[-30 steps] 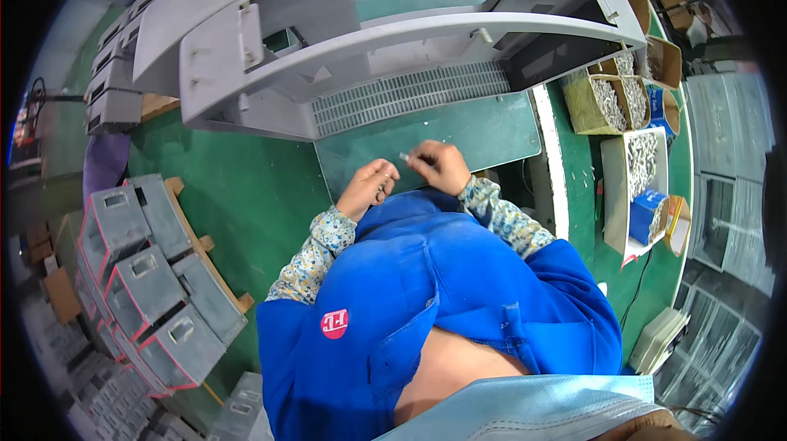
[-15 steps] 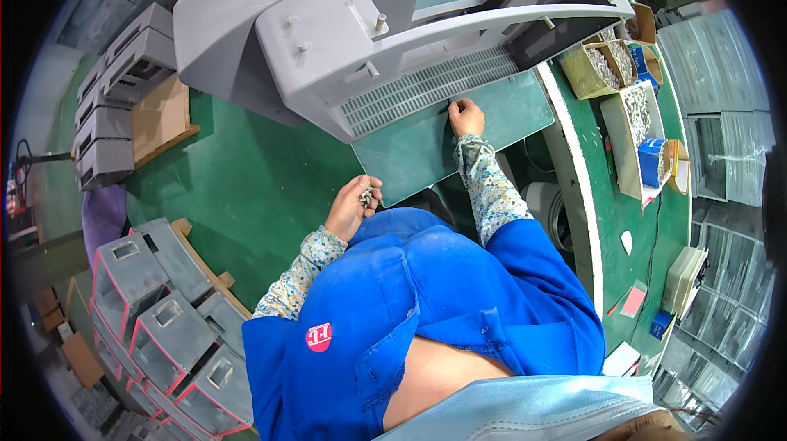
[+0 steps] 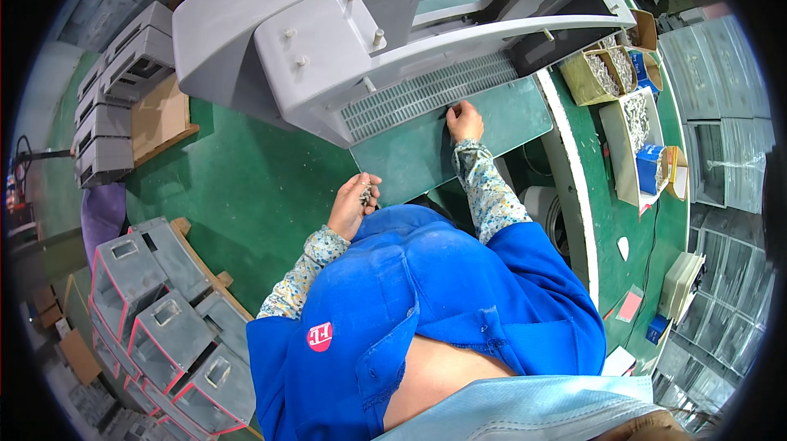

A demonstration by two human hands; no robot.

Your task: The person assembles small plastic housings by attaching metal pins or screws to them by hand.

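In front of me a large light-grey plastic housing [image 3: 307,43] stands tilted, with a slotted grille [image 3: 426,95] along its near lower edge and several pegs standing up from it. My right hand [image 3: 466,123] is at that edge just below the grille, its fingers pinched together. Anything between those fingertips is too small or hidden to make out. A cluster of small metal fasteners [image 3: 366,193] lies in the curled fingers of my left hand [image 3: 349,205], close to my waist. Under both the housing and my right hand is a flat green-grey panel [image 3: 410,158].
Cartons of small fasteners [image 3: 585,84] and a white tray of small parts [image 3: 616,142] stand on the right-hand bench. Grey box-shaped housings [image 3: 170,330] with red edging are stacked at lower left. More grey housings [image 3: 139,64] sit by a wooden board [image 3: 160,120] at far left.
Both hands stay almost where they were. The right hand has shifted very slightly, still pinched at the housing's lower edge. The left hand keeps its fasteners.
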